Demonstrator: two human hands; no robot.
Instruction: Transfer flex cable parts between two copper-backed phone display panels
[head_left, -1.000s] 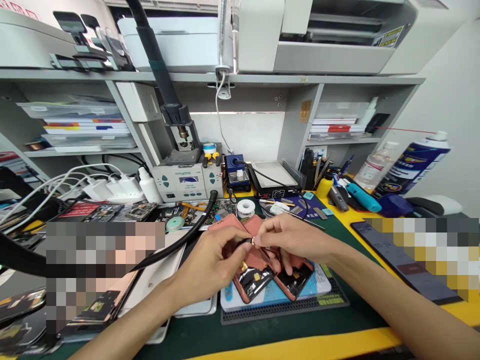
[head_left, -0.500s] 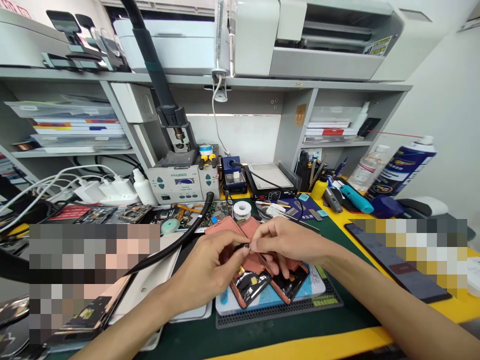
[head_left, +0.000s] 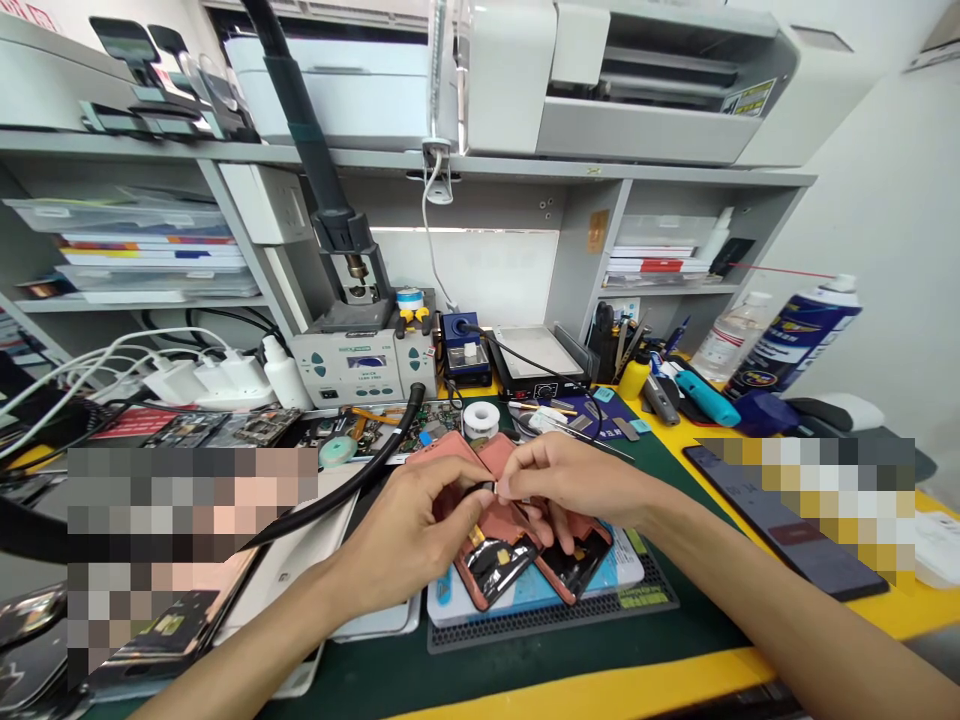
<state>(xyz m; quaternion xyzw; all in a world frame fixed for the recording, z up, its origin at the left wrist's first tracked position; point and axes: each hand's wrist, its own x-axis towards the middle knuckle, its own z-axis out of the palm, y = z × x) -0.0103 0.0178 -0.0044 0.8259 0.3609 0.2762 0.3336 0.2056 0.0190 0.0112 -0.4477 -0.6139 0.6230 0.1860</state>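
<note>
My left hand (head_left: 416, 530) is closed in a pinch around a small dark strip-like part (head_left: 478, 489) with a light end. At that light end, the fingertips of my right hand (head_left: 574, 480) are pressed together, touching the left fingers' work. The right hand's lower fingers hang above two pinkish phone housings. The left housing (head_left: 491, 575) has a shiny black lower end and a gold-coloured flex piece. Partly covered by my fingers, the right housing (head_left: 583, 570) lies slanted beside it. Both rest on a blue-and-white pad (head_left: 626, 568).
Behind my hands stand a solder spool (head_left: 481, 420), a hot-air station (head_left: 360, 365) and a hot plate (head_left: 536, 360). A black hose (head_left: 375, 462) curves past my left forearm. A dark phone-like panel (head_left: 780, 530) lies at right, near a spray can (head_left: 791, 340).
Both hands keep their pinch on the small part with only slight finger movement. The whole view has shifted a little, so the bench appears slightly further left.
</note>
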